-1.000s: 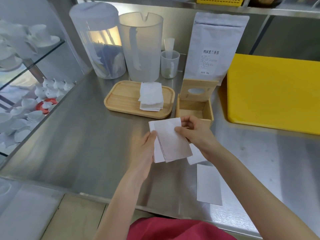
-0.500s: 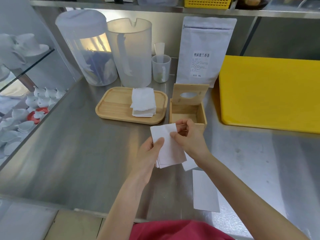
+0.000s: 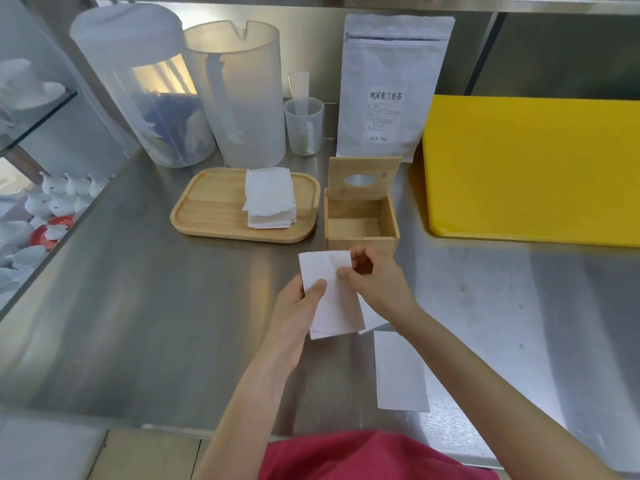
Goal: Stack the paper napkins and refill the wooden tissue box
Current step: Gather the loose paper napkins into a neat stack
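Above the steel counter (image 3: 145, 306), both hands are holding a small stack of napkins (image 3: 334, 306) just in front of the open wooden box (image 3: 360, 237). The left hand (image 3: 294, 317) is gripping the stack's left edge, thumb pressing on top and fingers curling underneath. The right hand (image 3: 375, 282) is pinching the upper right corner between thumb and forefinger; its other fingers are curling loosely. The box is sitting empty, its lid (image 3: 363, 178) standing upright behind it. Left of the box, a tray (image 3: 207, 209) is carrying a pile of cloth-like squares (image 3: 268, 199). One napkin (image 3: 400, 372) is lying flat on the counter under the right forearm, and another sheet, possibly more than one, is peeking out beneath the wrist.
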